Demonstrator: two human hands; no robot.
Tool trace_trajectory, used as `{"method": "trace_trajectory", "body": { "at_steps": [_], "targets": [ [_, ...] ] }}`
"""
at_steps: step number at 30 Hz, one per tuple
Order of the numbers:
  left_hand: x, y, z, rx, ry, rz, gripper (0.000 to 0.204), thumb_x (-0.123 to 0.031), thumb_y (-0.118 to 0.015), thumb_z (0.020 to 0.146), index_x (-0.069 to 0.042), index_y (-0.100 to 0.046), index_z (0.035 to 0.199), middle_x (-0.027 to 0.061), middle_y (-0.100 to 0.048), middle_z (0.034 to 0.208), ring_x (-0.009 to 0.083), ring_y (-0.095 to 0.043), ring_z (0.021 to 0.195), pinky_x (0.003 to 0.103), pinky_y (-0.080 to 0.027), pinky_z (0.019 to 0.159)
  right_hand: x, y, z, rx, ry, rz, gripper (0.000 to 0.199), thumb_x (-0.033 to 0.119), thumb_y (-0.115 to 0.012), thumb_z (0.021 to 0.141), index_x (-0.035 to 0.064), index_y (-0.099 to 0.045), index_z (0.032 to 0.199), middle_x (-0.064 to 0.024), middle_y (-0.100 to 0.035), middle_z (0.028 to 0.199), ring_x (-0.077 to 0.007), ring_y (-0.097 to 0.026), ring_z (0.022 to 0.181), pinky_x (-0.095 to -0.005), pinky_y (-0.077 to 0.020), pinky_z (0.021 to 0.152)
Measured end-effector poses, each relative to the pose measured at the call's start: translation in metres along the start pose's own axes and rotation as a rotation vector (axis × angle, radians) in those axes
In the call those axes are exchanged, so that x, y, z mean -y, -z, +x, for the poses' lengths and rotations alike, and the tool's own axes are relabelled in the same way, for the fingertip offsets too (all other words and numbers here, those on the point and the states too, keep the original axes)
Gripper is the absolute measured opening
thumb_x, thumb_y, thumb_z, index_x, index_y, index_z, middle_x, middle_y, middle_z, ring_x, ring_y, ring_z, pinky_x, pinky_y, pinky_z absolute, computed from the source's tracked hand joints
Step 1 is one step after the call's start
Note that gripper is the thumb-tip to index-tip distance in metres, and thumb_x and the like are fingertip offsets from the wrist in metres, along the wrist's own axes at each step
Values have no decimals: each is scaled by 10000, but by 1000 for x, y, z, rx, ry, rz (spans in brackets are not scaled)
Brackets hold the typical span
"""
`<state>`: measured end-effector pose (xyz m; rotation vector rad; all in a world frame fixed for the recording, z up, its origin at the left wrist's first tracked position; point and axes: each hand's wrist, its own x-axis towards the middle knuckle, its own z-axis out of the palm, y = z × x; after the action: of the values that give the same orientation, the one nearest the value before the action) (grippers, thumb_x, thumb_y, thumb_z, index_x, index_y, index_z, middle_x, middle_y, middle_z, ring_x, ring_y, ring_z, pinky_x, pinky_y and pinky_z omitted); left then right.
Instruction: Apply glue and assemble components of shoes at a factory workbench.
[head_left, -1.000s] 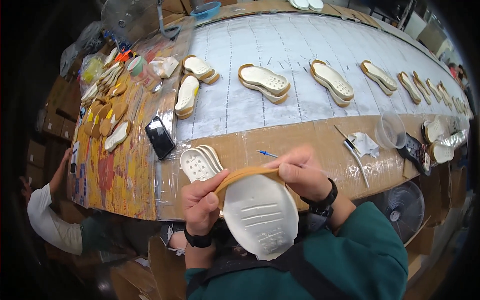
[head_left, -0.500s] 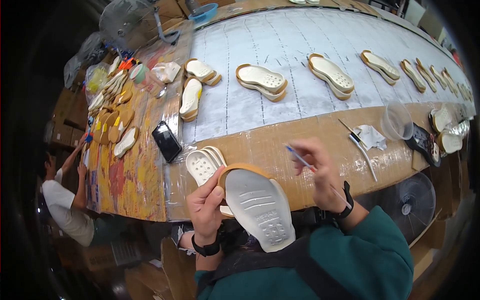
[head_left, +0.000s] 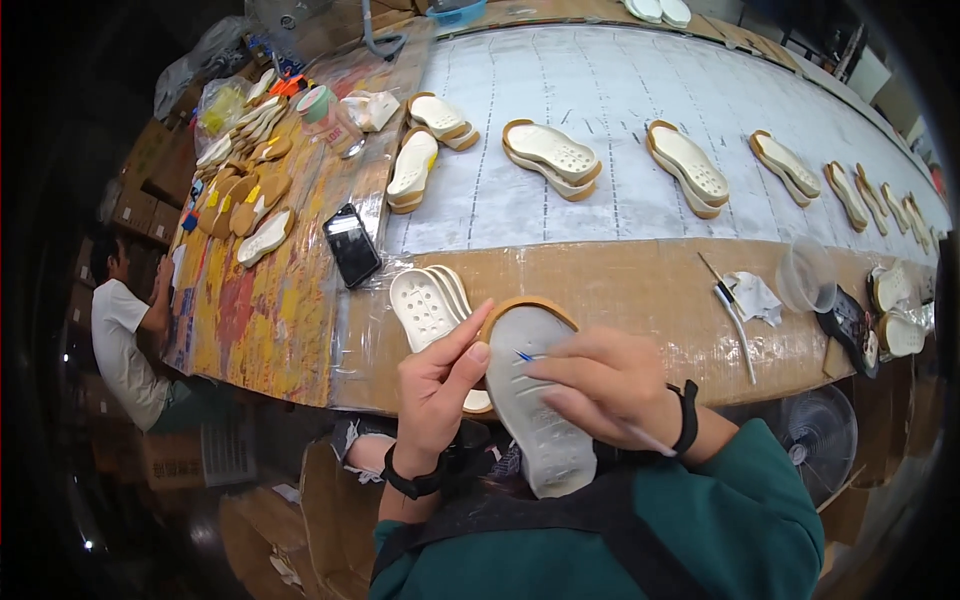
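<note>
My left hand grips a shoe sole by its upper left edge, thumb on the near face. The sole is tilted up, grey-white with raised ridges, and has a tan band around its top end. Over its right side, my right hand is closed on a slim pen-like tool. Its blue tip points at the upper part of the sole; the motion blurs it, so contact is unclear. A pale shaft runs back toward my right wrist. Stacked white insoles lie just beyond my left hand, partly hidden by it.
Paired soles stand in a row along the white sheet. A black phone lies left. On the right are a thin brush-like stick, crumpled tissue and a clear cup. Another person works at the far left.
My right hand has come left and down from beside the sole to over its face, bringing the pen-like tool's tip to it. The view has shifted slightly.
</note>
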<state>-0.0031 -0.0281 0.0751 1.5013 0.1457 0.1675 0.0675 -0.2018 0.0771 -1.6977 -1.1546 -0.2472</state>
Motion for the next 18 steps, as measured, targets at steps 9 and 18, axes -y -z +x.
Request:
{"method": "trace_trajectory", "body": {
  "at_steps": [9, 18],
  "targets": [
    [24, -14, 6, -22, -23, -31, 424, -33, -495, 819, -1, -393, 1229, 32, -536, 910, 54, -481, 792, 177, -403, 698, -8, 23, -24, 154, -70, 271, 126, 138, -596, 761, 47, -605, 847, -75, -586, 794, -212, -572, 681, -280, -455, 556],
    [57, -61, -2, 137, 172, -243, 708, 71, -499, 746, 2, -91, 1321, 148, -390, 1221, 193, -437, 1082, 288, -355, 901, -102, 110, -187, -290, -969, -1034, 133, 155, -588, 747, 54, -571, 831, -129, -565, 714, -280, -548, 659, -351, -442, 577]
  ]
}}
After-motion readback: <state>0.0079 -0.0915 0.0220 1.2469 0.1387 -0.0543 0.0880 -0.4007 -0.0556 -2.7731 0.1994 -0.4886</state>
